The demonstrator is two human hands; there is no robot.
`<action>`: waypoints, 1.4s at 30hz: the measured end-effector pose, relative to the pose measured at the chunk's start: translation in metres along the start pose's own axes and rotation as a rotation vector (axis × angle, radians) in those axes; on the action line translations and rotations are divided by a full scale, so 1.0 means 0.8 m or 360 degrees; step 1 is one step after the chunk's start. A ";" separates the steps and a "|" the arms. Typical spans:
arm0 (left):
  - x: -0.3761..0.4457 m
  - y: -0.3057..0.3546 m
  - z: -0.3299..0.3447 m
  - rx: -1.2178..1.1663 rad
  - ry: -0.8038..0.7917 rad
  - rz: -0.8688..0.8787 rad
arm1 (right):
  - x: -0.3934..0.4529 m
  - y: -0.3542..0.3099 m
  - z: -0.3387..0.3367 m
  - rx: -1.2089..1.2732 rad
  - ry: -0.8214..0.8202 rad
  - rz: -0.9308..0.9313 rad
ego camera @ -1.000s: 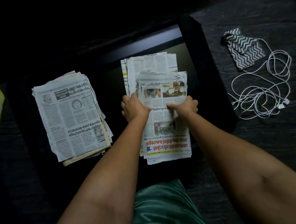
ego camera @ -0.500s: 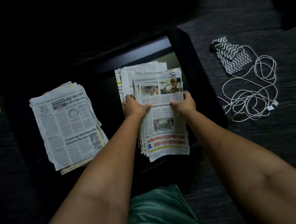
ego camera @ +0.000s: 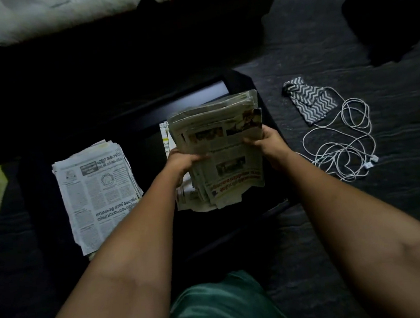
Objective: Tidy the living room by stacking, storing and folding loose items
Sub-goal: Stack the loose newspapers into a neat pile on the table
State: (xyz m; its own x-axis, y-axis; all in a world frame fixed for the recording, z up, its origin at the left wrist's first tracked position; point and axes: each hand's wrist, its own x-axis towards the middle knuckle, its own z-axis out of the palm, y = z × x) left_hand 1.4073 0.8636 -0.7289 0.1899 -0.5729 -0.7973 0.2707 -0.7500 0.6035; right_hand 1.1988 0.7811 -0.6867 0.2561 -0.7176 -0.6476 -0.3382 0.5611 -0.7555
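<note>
Head view: both hands, left [ego camera: 182, 161] and right [ego camera: 266, 140], gripping newspaper bundle [ego camera: 225, 154].

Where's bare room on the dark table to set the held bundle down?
Free: the dark strip between the left newspaper stack and the held bundle, and the table's far side behind both. Crowded: under the bundle, where a few sheets lie; on the floor to the right, the white cable and zigzag cloth.

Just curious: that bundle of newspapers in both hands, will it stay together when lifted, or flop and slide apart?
The newspaper bundle will probably sag, since its near edges already droop and fan out. Loose sheets may slip, though the left hand and right hand grip both sides.
</note>
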 end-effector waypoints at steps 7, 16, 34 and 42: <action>-0.038 0.047 0.011 0.0422 0.0344 0.0677 | -0.005 -0.029 0.024 -0.0313 0.0399 -0.0417; -0.026 0.050 0.013 0.0663 0.0559 0.1029 | -0.004 -0.011 0.058 -0.0743 0.0501 -0.0577; -0.014 0.057 -0.081 0.0447 0.0739 0.0719 | 0.031 -0.046 0.117 -0.0954 0.0267 -0.0427; -0.045 -0.056 -0.252 0.0595 0.0989 0.0256 | 0.050 0.007 0.321 -0.0959 -0.0438 0.0039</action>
State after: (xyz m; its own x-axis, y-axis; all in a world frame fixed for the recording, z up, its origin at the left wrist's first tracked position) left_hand 1.5788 0.9840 -0.7298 0.7291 -0.4758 -0.4920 -0.1237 -0.7986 0.5891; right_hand 1.4394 0.8612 -0.7423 0.4369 -0.5313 -0.7259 -0.7739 0.1893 -0.6044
